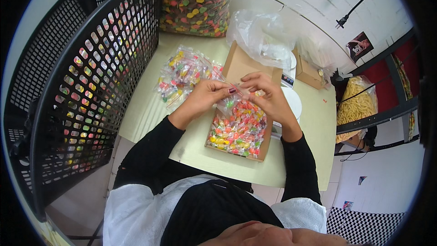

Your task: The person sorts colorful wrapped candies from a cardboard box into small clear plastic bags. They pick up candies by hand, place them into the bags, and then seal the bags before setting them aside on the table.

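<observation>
Between my two hands is a small clear zip bag with a red strip along its top and some candies low inside. My left hand pinches the strip's left part between thumb and finger. The other end is held by my right hand, whose upper fingers are spread. Below the bag, wrapped candies in red, yellow and green fill the near part of an open cardboard box. Left of the box lies a pile of filled zip bags.
A tall black plastic basket holding candy bags stands at the left. Behind are a large bag of colourful candies, a crumpled clear plastic bag and a small cardboard box. A white round plate sits right of the box.
</observation>
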The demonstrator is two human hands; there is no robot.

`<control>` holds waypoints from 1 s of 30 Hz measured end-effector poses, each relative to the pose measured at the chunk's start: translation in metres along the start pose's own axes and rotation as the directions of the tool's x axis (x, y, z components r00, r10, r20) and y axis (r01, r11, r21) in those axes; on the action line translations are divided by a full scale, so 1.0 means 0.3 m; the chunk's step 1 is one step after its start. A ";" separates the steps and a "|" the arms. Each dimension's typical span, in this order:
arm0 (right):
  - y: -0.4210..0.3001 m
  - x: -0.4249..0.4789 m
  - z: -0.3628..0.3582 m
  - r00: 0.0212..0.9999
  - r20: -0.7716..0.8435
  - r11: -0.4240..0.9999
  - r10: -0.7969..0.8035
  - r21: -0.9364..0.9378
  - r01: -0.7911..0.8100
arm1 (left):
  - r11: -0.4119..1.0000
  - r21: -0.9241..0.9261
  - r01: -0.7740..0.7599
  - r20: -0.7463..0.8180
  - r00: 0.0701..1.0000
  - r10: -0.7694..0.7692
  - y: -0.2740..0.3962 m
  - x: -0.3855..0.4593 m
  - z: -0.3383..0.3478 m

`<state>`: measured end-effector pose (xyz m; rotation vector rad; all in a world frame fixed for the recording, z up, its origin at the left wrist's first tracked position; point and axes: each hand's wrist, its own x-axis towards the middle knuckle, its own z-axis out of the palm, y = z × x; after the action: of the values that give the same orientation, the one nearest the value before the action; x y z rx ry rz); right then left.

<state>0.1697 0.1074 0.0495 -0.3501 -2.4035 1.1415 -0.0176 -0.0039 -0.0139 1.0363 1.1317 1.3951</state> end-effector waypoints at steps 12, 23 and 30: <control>0.084 -0.056 0.107 0.892 0.451 0.884 0.035 -0.431 0.183 | 0.990 -0.143 0.003 -0.159 0.987 -0.026 0.005 0.011 -0.010; 0.021 -0.013 -0.028 0.968 0.207 0.959 0.145 -0.270 -0.086 | 0.997 -0.072 0.007 -0.135 0.991 -0.017 -0.021 0.019 -0.020; 0.033 -0.006 -0.040 0.993 -0.087 0.995 0.085 -0.048 -0.089 | 1.000 -0.009 0.003 -0.136 0.991 -0.005 -0.014 0.014 -0.012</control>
<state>0.1776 0.1209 0.0480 -0.5151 -2.3672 1.0799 -0.0207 0.0000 -0.0187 0.9440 1.2249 1.4841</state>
